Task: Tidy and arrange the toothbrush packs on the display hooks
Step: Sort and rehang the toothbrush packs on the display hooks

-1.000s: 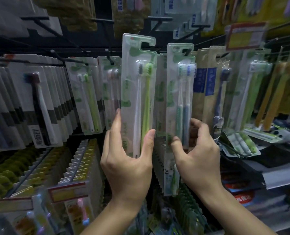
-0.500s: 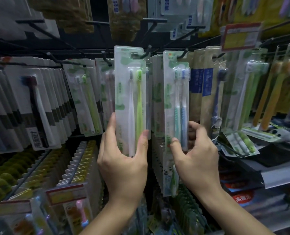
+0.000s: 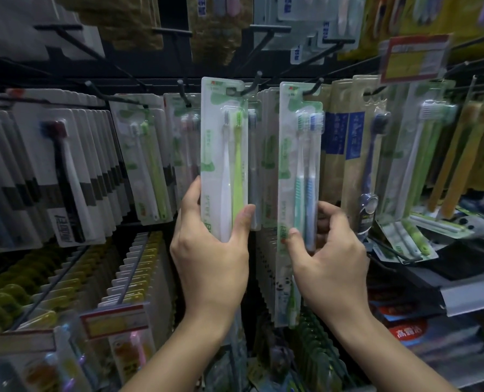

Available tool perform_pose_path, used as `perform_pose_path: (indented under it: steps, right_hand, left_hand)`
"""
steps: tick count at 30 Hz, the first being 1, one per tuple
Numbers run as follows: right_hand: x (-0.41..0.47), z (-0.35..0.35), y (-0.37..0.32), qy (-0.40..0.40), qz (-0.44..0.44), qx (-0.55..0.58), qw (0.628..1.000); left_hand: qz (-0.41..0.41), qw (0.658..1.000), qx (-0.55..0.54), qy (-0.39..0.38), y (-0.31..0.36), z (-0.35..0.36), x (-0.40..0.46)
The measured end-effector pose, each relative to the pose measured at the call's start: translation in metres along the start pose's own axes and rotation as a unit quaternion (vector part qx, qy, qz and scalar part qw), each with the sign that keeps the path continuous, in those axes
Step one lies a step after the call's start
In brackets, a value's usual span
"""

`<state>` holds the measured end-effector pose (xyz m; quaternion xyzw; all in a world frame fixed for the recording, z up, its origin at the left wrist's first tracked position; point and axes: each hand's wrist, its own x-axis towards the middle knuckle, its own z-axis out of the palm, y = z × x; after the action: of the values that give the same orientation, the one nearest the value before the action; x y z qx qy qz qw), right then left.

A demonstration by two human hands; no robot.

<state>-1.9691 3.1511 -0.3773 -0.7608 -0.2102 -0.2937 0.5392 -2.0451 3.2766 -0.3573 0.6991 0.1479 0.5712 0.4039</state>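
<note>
My left hand (image 3: 211, 250) grips the bottom of a clear pack with a white and a green toothbrush (image 3: 225, 154). Its hang hole sits at the tip of a black display hook (image 3: 253, 83). My right hand (image 3: 327, 256) pinches the lower end of a second pack with a teal and a blue toothbrush (image 3: 300, 165), which hangs on the neighbouring hook (image 3: 315, 86). Both packs stand upright, side by side, in front of a row of similar green-white packs (image 3: 266, 154).
More packs fill the hooks: black-and-white ones (image 3: 65, 176) at left, beige and blue ones (image 3: 345, 142) at right, yellow ones (image 3: 139, 278) below. A red-and-yellow price tag (image 3: 414, 58) hangs upper right. A loose pack (image 3: 404, 241) lies on the grey shelf (image 3: 472, 295) at right.
Both packs have moved down and back towards the hooks. The white-and-green pack, held above and in front of its hook earlier, now has its top at the hook tip.
</note>
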Motion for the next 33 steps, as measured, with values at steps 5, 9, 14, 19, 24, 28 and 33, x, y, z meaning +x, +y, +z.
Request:
perform_pose_path:
  steps: [5,9,14,19,24,28,33]
  right_hand:
    - [0.0,0.002,0.0,-0.005,0.003,-0.012,1.0]
    - [0.001,0.003,0.001,-0.008,0.006,-0.022,1.0]
    - [0.005,0.008,0.0,-0.013,0.0,-0.06,0.998]
    - [0.009,0.013,-0.003,-0.032,-0.009,-0.116,0.993]
    - [0.015,0.017,-0.007,-0.047,0.007,-0.166,0.985]
    - [0.015,0.023,-0.011,-0.035,-0.002,-0.161,0.986]
    - [0.012,0.026,-0.016,0.017,-0.068,-0.124,0.99]
  left_hand:
    - [0.018,0.999,0.025,-0.031,0.001,0.003,0.004]
    - [0.019,0.996,0.051,-0.07,0.001,0.006,0.007]
    - [0.013,0.994,0.064,-0.083,-0.001,0.009,0.01]
    - [0.005,0.993,0.091,-0.08,-0.002,0.012,0.012]
    - [0.007,0.984,0.157,-0.08,-0.006,0.017,0.01]
    - [0.026,0.983,0.16,-0.084,-0.01,0.019,0.007]
    - [0.107,0.98,0.155,-0.064,-0.008,0.018,0.006]
